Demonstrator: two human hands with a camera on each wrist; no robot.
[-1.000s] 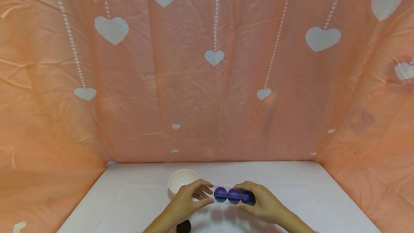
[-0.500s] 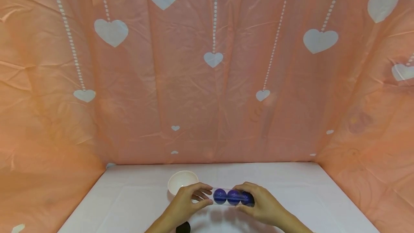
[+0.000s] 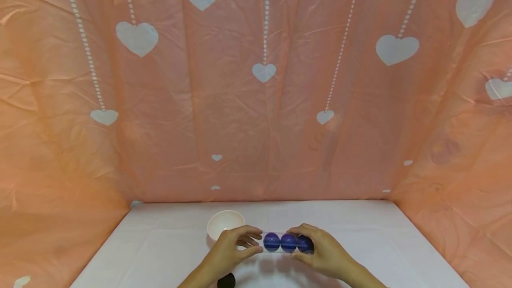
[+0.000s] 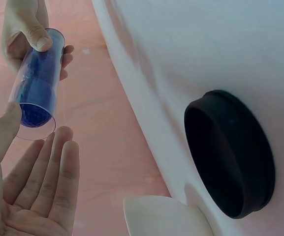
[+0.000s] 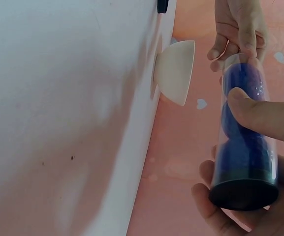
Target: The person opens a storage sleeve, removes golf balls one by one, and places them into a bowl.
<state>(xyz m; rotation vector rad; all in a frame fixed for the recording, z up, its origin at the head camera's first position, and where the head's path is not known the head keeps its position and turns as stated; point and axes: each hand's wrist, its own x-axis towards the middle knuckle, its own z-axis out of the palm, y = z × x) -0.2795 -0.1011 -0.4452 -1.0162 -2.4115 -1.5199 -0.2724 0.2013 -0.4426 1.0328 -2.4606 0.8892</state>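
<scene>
A clear tube [image 5: 223, 157] with three blue-purple balls [image 3: 272, 242] in a row lies level above the table, held between both hands. My right hand [image 3: 322, 252] grips its right end, thumb on the near side and fingers around behind. A black base [image 5: 244, 194] closes that end. At the uncapped left end is my left hand [image 3: 235, 246], thumb at the rim and fingers stretched nearly straight past it; whether every fingertip touches cannot be told. On the table below the left wrist sits a round black lid [image 4: 265, 157], partly cut off in the head view.
Behind the left hand a white bowl [image 3: 226, 222] stands on the white-covered table [image 3: 344, 217]. An orange-pink curtain [image 3: 296, 154] with white hearts hangs around the back and sides.
The head view has shifted slightly. Both hands and the tube keep practically the same place and pose.
</scene>
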